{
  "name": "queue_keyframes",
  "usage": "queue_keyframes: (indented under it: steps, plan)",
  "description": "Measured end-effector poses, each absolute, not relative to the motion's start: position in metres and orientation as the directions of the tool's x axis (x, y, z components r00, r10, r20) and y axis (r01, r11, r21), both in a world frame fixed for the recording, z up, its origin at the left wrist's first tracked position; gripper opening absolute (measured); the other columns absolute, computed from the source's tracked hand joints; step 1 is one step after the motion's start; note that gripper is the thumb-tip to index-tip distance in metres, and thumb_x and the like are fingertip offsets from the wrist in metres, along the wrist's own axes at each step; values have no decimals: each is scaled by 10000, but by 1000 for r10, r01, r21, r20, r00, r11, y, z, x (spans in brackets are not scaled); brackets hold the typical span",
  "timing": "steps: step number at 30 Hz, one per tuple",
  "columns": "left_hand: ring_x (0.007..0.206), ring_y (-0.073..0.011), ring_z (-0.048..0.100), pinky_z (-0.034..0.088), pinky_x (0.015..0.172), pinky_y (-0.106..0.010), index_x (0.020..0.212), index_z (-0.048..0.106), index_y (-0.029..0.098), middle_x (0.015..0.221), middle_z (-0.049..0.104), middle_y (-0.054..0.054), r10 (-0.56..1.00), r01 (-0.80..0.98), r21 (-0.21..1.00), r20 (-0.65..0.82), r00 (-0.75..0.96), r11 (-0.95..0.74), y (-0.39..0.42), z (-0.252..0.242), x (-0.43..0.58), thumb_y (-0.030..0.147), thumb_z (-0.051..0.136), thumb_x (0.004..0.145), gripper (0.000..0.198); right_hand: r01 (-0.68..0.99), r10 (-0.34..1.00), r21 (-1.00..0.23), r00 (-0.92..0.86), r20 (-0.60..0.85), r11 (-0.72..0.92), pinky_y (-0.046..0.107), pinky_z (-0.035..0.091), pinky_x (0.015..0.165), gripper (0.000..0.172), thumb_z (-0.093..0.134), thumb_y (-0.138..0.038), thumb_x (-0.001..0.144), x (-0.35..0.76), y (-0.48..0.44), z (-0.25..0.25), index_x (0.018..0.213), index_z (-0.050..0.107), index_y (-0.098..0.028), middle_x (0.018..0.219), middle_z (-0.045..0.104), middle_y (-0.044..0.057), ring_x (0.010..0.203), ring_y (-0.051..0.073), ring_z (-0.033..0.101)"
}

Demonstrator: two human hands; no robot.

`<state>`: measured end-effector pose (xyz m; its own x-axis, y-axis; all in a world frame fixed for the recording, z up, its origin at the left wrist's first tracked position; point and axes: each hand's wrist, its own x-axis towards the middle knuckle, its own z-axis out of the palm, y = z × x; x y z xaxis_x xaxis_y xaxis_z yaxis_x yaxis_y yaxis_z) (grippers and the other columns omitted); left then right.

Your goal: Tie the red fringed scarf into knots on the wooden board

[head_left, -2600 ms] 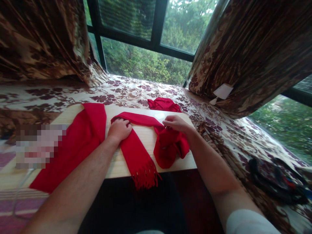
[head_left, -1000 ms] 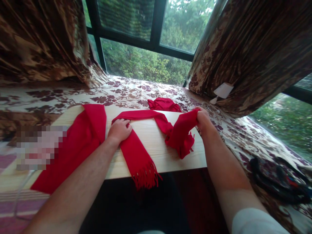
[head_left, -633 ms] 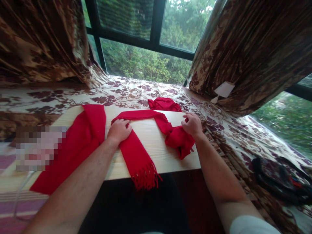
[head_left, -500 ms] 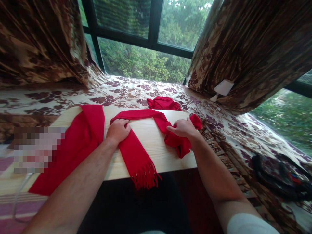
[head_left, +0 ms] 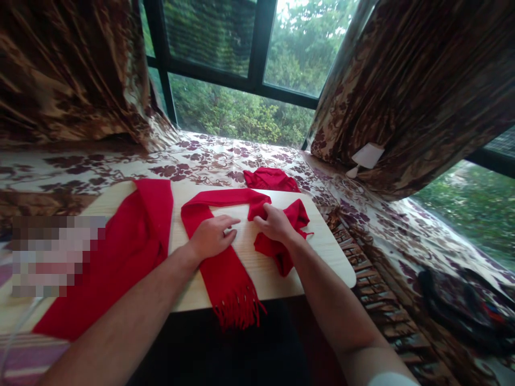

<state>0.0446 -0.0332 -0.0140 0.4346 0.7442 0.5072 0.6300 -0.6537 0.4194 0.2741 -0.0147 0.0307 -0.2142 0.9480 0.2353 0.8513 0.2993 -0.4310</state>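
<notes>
A red fringed scarf (head_left: 227, 268) lies on a pale wooden tabletop (head_left: 245, 262). One flat end hangs over the near edge, its strip bends at the far side, and the rest is bunched to the right. My left hand (head_left: 213, 236) rests over the flat strip, fingers stretched rightward, gripping nothing. My right hand (head_left: 276, 222) pinches the scarf's far strip beside the bunched part. Left of these, a second red cloth (head_left: 124, 246) lies spread with a folded top. Behind the table edge is a crumpled red cloth (head_left: 271, 179).
A flowered cover (head_left: 209, 155) lies beyond the table, below the window. Curtains (head_left: 402, 80) hang at both sides. To the right are a small white lamp (head_left: 368, 155) and a black bag-like item (head_left: 462, 308). A blurred patch covers something at the left, with a white cable.
My left hand has slid nearer and right, off the scarf's far bend. My right hand has moved left, drawing the bunched part of the scarf inward.
</notes>
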Motion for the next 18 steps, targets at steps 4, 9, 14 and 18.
queue_keyframes:
  steps: [4,9,14,18]
  plan:
    - [1220,-222,619,479,1079,-363,1097,741,215,1383,624,-79,702,577,404,471,534,-710,-41,-14,51,287,555,903,278,713,937,-610,-238,254,346,255,297,569,222,570,-350,810,266,-11,10,712,417,-225,632,482,-47,599,123,430]
    - [1326,-259,536,428,1129,-408,1179,727,212,1555,457,-84,686,611,316,399,609,-726,-40,-15,52,304,534,918,337,558,927,-746,-299,228,364,242,313,556,251,585,-372,820,267,-11,-1,718,413,-221,643,464,-61,599,111,410]
    - [1381,-293,474,384,1148,-460,1384,595,232,1559,453,-92,710,670,235,267,651,-704,-39,-14,55,394,525,931,486,473,882,-781,-424,203,407,237,361,593,245,568,-405,852,269,-13,1,761,443,-215,718,525,-44,652,116,452]
    - [1402,-304,448,349,1156,-473,1420,557,217,1528,487,-120,706,679,191,198,680,-709,-40,-10,57,461,487,951,533,533,883,-733,-424,199,421,236,353,594,265,553,-418,865,268,-13,0,755,421,-217,710,516,-44,654,116,449]
